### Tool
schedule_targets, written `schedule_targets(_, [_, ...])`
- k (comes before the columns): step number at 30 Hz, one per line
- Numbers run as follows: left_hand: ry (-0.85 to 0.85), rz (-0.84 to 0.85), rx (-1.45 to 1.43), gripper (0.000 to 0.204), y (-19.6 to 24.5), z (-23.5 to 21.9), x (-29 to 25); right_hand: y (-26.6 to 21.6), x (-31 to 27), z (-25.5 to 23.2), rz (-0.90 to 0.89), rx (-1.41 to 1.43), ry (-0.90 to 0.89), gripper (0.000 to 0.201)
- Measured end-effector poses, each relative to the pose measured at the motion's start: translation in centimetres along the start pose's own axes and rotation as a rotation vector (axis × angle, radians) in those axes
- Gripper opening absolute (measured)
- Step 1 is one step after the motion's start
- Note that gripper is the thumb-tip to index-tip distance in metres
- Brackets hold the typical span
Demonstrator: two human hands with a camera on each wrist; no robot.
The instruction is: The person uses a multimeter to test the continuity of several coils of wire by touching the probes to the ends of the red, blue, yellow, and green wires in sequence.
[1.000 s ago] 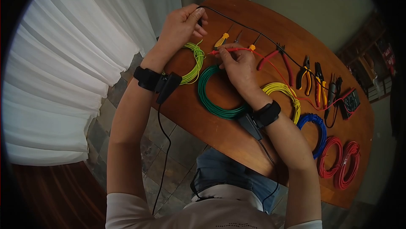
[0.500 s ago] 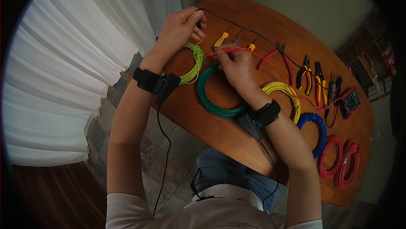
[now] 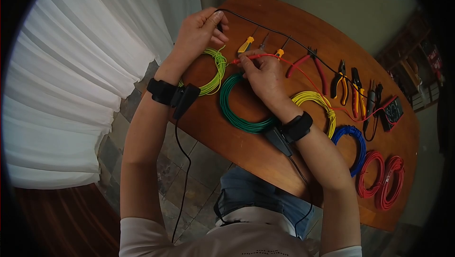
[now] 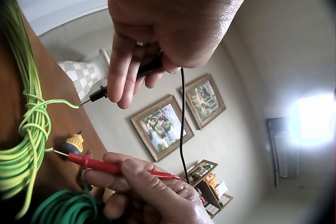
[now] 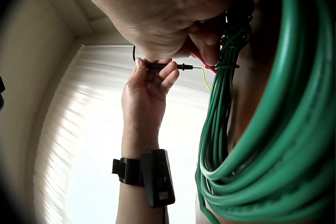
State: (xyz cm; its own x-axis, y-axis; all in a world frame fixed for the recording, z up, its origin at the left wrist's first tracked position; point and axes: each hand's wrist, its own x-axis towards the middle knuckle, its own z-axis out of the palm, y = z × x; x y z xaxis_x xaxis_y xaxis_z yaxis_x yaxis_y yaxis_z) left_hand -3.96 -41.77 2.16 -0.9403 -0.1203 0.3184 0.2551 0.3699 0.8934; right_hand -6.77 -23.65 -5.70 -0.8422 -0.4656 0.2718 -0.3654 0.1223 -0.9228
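Note:
My left hand (image 3: 198, 30) holds a black multimeter probe (image 4: 98, 94) between thumb and fingers. Its metal tip meets the loose end of a wire from the yellow-green coil (image 3: 219, 74), seen in the left wrist view. Below it, my right hand (image 3: 266, 74) pinches a red probe (image 4: 97, 164), whose tip is right at another short wire end on that same coil. Directly under the right hand lies a green wire coil (image 3: 227, 107). Red and black leads run across the table to a multimeter (image 3: 392, 114) at the right.
Beyond the hands lie screwdrivers (image 3: 246, 44), red-handled pliers (image 3: 324, 79) and yellow-black pliers (image 3: 339, 88). Toward the right are a yellow coil (image 3: 331, 117), a blue coil (image 3: 362, 145) and two red coils (image 3: 391, 183). A white curtain (image 3: 71, 91) hangs at the left beside the table (image 3: 265, 155).
The red probe has shifted slightly left, its tip closer in to the yellow-green coil. My left hand has come down a little with the black probe. Both grips stay the same.

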Motion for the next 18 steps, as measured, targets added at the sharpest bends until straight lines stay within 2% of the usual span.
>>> schedule_targets(8, [0.003,0.0,-0.007,0.029,0.19,0.02,-0.09,0.32,-0.02,0.51,-0.033,0.047,0.119,0.018])
schedule_targets(14, [-0.008,-0.013,-0.026,0.029,-0.08,0.06,0.03,0.07,-0.05,0.31,0.001,0.01,0.092,0.018])
schedule_targets(17, [0.024,-0.018,-0.069,0.026,0.53,0.38,-0.23,0.17,0.11,0.42,-0.069,-0.092,0.073,0.018])
schedule_targets(18, [0.044,-0.038,-0.101,0.027,0.57,0.48,0.03,0.8,0.37,0.86,-0.113,0.041,0.158,0.018])
